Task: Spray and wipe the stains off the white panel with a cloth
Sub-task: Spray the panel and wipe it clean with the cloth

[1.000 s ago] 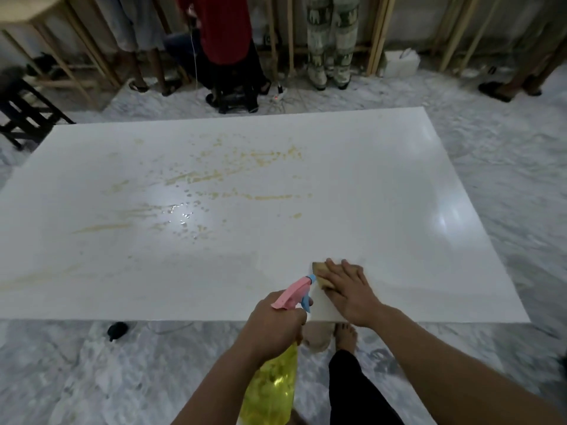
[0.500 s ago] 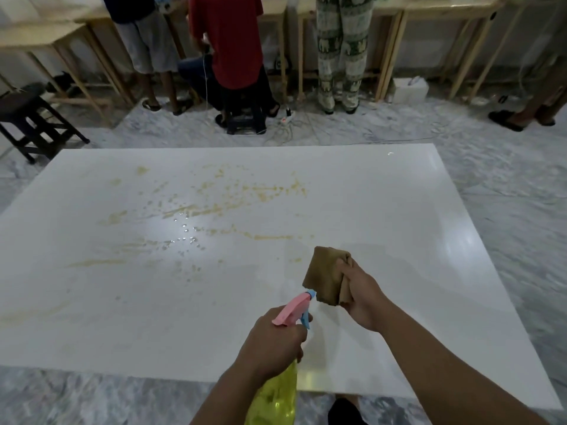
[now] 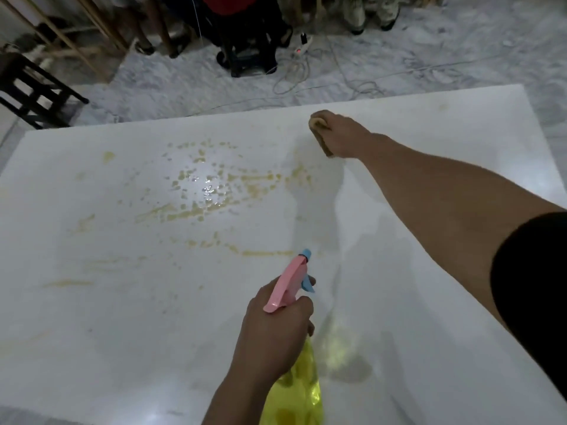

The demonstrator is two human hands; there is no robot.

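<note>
We pressed the cloth (image 3: pixel 319 130) under our right hand (image 3: pixel 343 134) near the panel's (image 3: pixel 429 133) far edge, fingers seemingly curled over it. Soft and limp, it wipes best bunched in the palm. Our left hand (image 3: pixel 273 329) gripped the bottle (image 3: pixel 294 394), stains (image 3: pixel 214 191) between.

**Marble floor, wooden legs, loose cables**

A grey-white veined marble floor (image 3: pixel 171 84) fills the far part of the view. A dark wooden slatted stool (image 3: pixel 33 93) stands at the left edge. Pale wooden table legs (image 3: pixel 92 41) slant down at the upper left. A white power strip (image 3: pixel 302 47) lies among tangled thin cables (image 3: pixel 306 78), near bystanders' feet and a black stool (image 3: pixel 245 59)
</note>
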